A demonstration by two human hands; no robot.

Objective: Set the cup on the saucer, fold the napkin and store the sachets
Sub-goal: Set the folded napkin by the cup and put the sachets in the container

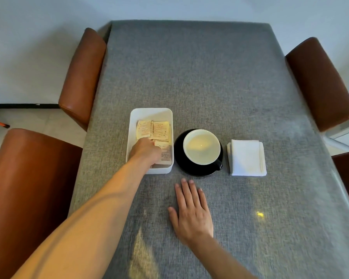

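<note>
The grey-clothed table (189, 77) carries everything toward its near edge, with four brown chairs (83, 77) drawn up, two along each long side. In the row of things, the one white box (151, 112) sits nearest the left edge; I count three or four sachets (160, 130) inside, the rest hidden. The one black saucer (178, 156) sits mid-row, touching the box, and already bears the one cup (201, 147). The one white napkin (247, 158), toward the right edge, lies folded. So the task looks almost finished. The left hand (146, 151) reaches into the box, fingers hidden, so I cannot tell its grasp. The right hand (190, 210) lies flat and released near the near edge.
</note>
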